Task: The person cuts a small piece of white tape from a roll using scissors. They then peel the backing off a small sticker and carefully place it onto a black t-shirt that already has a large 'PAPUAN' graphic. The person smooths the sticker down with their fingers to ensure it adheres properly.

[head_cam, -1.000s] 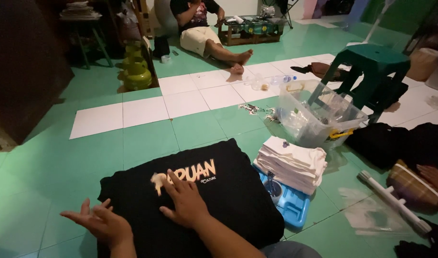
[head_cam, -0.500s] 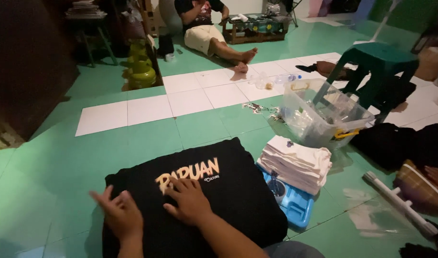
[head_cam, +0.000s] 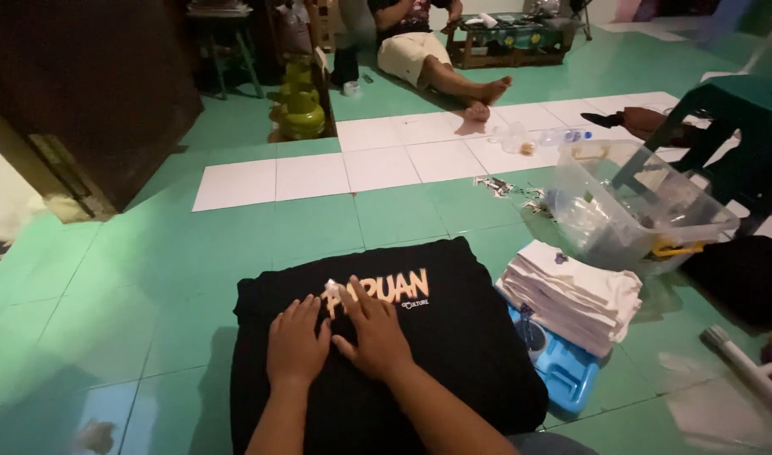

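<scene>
Left hand: the left hand lies flat, palm down and fingers spread, on a folded black T-shirt; it grips nothing.
Right hand: the right hand rests just beside the left, thumbs nearly touching, open and pressed flat over the start of the orange lettering; nothing is held.
Black T-shirt: it lies spread on the green tiled floor directly in front of the person, print side up, the printed line partly covered by the fingers.
To the right: a stack of folded white cloth sits on a blue plastic tray, touching the shirt's right edge.
Further right: a clear plastic bin stands tilted near a dark green stool; a white tube lies on the floor by the frame's edge.
Middle distance: a strip of white tiles crosses the floor.
Far side: green gas cylinders stand beside a dark wooden cabinet; another person sits on the floor with legs stretched out, by a low table.
</scene>
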